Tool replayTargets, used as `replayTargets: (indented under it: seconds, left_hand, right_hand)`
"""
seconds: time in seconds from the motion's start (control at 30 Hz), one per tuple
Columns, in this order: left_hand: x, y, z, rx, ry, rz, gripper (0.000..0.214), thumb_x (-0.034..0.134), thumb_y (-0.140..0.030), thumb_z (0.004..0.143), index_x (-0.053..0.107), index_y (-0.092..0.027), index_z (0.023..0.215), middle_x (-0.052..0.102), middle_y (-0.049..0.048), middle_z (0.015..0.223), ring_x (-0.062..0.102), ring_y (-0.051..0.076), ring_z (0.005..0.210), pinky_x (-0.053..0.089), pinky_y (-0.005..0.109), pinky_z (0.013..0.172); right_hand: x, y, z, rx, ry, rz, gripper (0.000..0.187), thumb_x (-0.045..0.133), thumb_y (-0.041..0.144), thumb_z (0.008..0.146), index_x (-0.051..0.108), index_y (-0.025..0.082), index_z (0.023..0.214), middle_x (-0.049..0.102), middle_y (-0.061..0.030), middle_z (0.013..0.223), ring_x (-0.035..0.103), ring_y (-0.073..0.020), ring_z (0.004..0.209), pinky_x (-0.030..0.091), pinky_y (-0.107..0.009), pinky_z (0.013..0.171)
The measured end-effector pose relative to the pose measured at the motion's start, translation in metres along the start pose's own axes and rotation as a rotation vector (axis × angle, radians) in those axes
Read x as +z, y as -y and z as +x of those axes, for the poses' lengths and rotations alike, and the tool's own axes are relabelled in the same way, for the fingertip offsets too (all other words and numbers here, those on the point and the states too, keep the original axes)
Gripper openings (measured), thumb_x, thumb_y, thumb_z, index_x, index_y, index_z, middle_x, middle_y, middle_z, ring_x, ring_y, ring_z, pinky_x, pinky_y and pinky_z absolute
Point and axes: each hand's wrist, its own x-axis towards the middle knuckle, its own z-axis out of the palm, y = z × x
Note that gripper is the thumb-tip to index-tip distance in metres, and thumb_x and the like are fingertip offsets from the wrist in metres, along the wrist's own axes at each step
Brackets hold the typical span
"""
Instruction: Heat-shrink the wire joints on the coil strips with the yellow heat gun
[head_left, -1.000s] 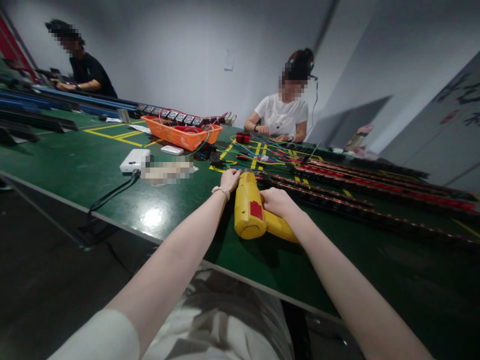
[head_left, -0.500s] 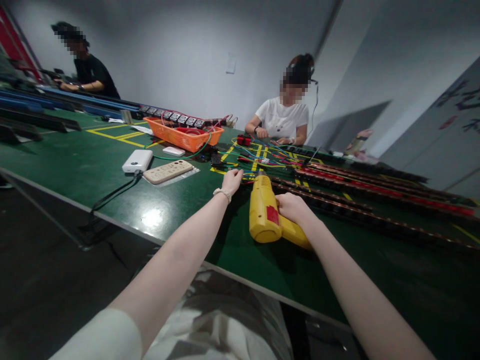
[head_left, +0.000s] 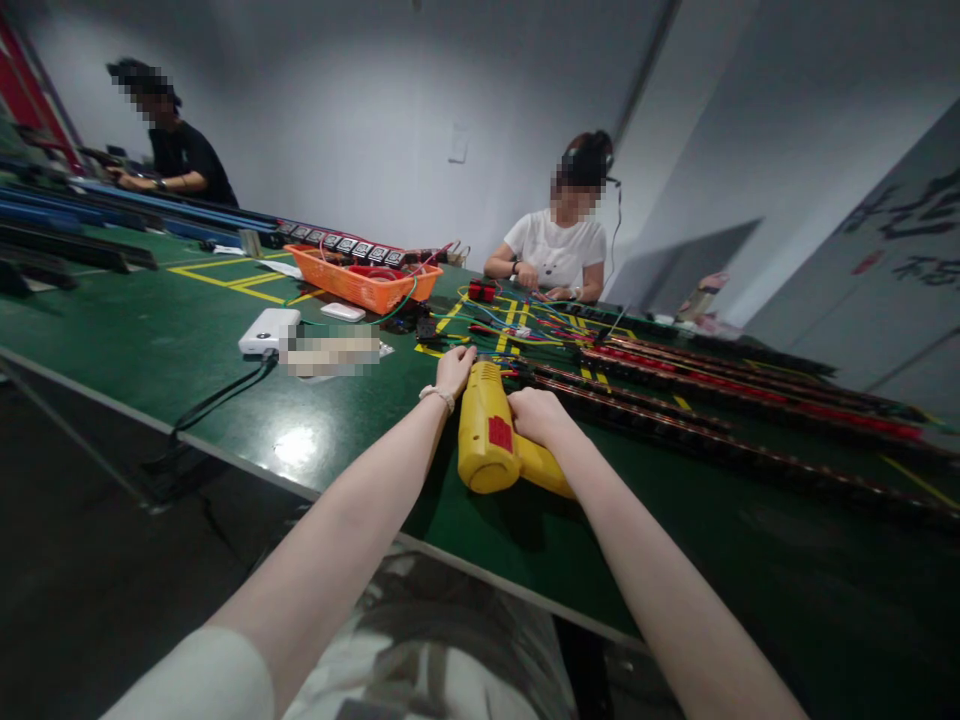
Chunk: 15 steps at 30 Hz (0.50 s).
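In my right hand [head_left: 536, 415] is a yellow heat gun [head_left: 478, 420], the fingers wrapped round its handle. Its nozzle points away from me, towards the far side of the table. My left hand [head_left: 454, 372] is closed in a pinch just left of the nozzle, on thin coloured wires [head_left: 510, 370]; the fingertips and wire ends are partly hidden. Long dark strips with copper-coloured edges [head_left: 637, 408] run to the right from beside the nozzle. More loose coloured wires [head_left: 525, 312] lie beyond my hands.
On the green table [head_left: 360, 400], an orange basket [head_left: 360, 285] holds red parts. A white power bank [head_left: 270, 330] with a black cable stands left, beside a blurred flat item [head_left: 330, 352] and a small white object [head_left: 343, 313]. One co-worker [head_left: 559, 250] sits opposite, another [head_left: 184, 150] far left.
The heat gun and my right hand have moved left, and the nozzle is now closer to my left hand. The whole view has shifted slightly.
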Motion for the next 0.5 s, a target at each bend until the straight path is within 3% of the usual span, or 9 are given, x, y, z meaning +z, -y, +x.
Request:
replayTargets:
  seconds: [0.5]
  left_hand:
    - [0.001, 0.0, -0.001, 0.004, -0.015, 0.009, 0.033, 0.041, -0.036, 0.079, 0.046, -0.015, 0.054, 0.043, -0.003, 0.052, 0.037, 0.009, 0.054, 0.026, 0.022, 0.052]
  right_hand:
    - [0.006, -0.011, -0.009, -0.067, -0.089, -0.017, 0.022, 0.043, 0.023, 0.073, 0.063, 0.02, 0.082, 0.066, -0.0067, 0.08, 0.06, -0.0205, 0.075, 0.037, -0.026, 0.057]
